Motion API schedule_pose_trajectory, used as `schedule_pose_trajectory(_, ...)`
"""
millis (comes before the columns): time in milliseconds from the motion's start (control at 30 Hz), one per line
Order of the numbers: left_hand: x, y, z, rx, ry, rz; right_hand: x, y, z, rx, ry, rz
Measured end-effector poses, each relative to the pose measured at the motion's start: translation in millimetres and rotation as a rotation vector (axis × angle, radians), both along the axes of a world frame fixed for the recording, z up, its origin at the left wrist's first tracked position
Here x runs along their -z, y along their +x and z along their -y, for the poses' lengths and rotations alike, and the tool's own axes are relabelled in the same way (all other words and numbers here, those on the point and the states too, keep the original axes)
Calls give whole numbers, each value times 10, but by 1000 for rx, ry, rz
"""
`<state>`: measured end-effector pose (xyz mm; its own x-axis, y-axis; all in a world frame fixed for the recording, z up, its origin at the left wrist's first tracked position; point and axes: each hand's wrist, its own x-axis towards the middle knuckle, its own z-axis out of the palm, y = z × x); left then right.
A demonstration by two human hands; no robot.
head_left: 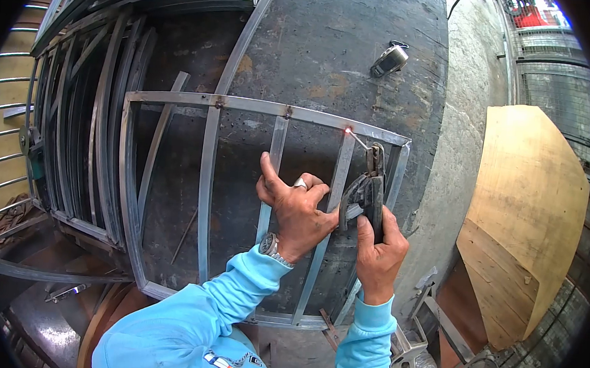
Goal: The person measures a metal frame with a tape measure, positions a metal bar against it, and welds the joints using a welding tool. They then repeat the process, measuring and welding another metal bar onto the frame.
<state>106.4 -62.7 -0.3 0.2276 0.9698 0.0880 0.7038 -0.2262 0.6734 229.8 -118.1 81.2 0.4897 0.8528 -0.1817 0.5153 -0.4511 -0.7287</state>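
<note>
My right hand (380,255) is closed around the handle of a welding electrode holder (375,196). A short welding rod (359,140) sticks out of its jaws, and the rod's tip glows at a joint on the top rail of a metal frame (252,104). There, a crossbar (341,163) meets the rail. My left hand (300,208) is over the frame, back upward, with one finger stretched out and the others bent and apart. Its thumb side is right beside the holder's lever, and part of that side is hidden. Brown weld marks show at two other joints.
The frame lies on a dark steel table (346,44). A tape measure (390,59) rests farther back. More metal frames (101,122) are stacked at the left. Plywood sheets (526,200) stand at the right, past the concrete floor (460,120). A loose thin rod (184,236) lies inside the frame.
</note>
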Motion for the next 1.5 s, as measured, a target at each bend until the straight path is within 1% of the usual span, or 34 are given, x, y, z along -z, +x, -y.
schedule_pose_trajectory(133,-8,3,-5,-9,-5,11,14,-8,-12,9,13,-15)
schedule_pose_trajectory(200,-43,-65,-48,67,-62,-14,40,-3,-18,-12,41,17)
schedule_pose_trajectory(233,-95,-76,-67,111,-163,-21,43,-5,-18,-4,47,9)
schedule_pose_trajectory(267,-199,-52,-76,54,-143,-49,44,-10,-18,4,52,1)
schedule_pose_trajectory(333,-223,-54,-71,49,-168,-27,9,-10,-29,9,9,-42)
schedule_pose_trajectory(400,-110,-57,-20,47,-186,-43,46,3,-18,-28,67,-19)
schedule_pose_trajectory(433,-191,-59,-74,60,-153,-21,14,6,-18,-8,10,-51)
schedule_pose_trajectory(467,-184,-53,-72,60,-153,-21,34,2,-4,-8,10,-51)
schedule_pose_trajectory(533,-137,-38,-51,52,-87,6,111,-10,45,31,108,36)
schedule_pose_trajectory(567,-79,-39,-35,41,-48,14,119,-13,91,86,114,16)
schedule_pose_trajectory(600,-98,-25,-43,34,-75,19,139,0,126,115,130,-9)
schedule_pose_trajectory(733,-106,-21,-41,38,-66,-12,67,49,102,94,107,4)
schedule_pose_trajectory(900,-83,-13,-38,23,-58,-16,110,60,104,65,104,40)
schedule_pose_trajectory(967,-77,-9,-32,20,-50,-12,119,61,118,64,33,58)
schedule_pose_trajectory(1200,-57,1,-23,14,-50,-1,49,40,60,64,-12,-2)
schedule_pose_trajectory(1500,-44,-1,-10,13,-63,16,65,39,68,46,4,16)
